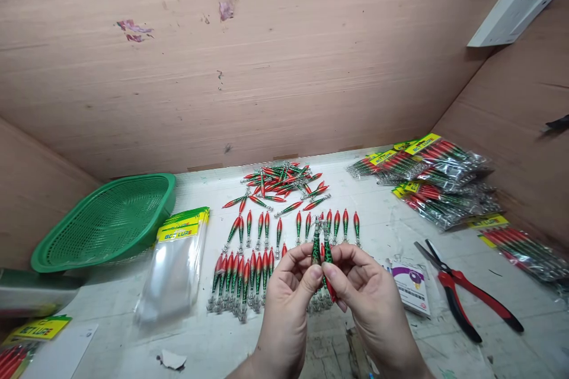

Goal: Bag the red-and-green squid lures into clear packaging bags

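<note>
My left hand [291, 290] pinches a red-and-green squid jig [316, 247] between thumb and fingers, its hooked end pointing up. Beside it, my right hand [364, 284] grips a second squid jig [328, 254], also hooks up with its red end low. The two jigs are side by side, close together. Below and behind the hands lie rows of squid jigs [244, 275] with their hooks toward me; some are hidden by my hands. Farther back is a loose pile of the same jigs [284, 180].
Left stand a green basket [57, 243] and clear header bags [173, 272]. Filled lure packets [444, 201] are heaped at right, near red-and-black pliers [473, 290] and a small white box [411, 290]. A wooden back wall [267, 89] and a white socket [515, 15] bound the table.
</note>
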`<state>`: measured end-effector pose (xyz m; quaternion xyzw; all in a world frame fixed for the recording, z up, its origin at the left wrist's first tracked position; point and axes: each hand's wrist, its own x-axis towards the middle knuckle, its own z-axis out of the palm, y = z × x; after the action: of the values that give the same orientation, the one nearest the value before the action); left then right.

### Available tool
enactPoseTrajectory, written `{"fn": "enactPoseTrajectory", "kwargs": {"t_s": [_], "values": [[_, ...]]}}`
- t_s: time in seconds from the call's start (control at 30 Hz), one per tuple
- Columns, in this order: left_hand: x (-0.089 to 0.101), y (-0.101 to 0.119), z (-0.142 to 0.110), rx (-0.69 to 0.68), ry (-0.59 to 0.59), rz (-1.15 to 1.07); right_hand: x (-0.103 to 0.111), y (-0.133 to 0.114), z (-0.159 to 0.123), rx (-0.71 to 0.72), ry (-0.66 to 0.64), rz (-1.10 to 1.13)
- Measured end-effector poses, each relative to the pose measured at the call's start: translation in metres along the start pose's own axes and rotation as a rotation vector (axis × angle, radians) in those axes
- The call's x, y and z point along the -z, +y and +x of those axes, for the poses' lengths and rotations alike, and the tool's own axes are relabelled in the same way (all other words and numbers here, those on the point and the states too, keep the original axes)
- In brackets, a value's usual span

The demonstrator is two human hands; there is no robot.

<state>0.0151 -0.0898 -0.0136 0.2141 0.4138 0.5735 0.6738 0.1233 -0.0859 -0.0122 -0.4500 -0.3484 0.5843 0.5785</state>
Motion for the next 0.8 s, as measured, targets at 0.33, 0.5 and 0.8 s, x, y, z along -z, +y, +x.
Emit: {"fn": "enactPoseTrajectory", "kwargs": {"t_s": [0.33, 0.5, 0.8], "values": [[-0.001, 0.011, 0.002, -0.008, -0.038, 0.14, 0.018, -0.015, 0.01, 0.075, 0.054, -0.051], [0.0, 0.013, 0.004, 0.056, 0.003, 0.11, 0.024, -0.014, 0.014, 0.2, 0.083, -0.238], [0.004, 0.009, 0.008, 0.057, 0.033, 0.071, 0.014, 0.007, 0.014, 0.454, 0.215, -0.569]]}}
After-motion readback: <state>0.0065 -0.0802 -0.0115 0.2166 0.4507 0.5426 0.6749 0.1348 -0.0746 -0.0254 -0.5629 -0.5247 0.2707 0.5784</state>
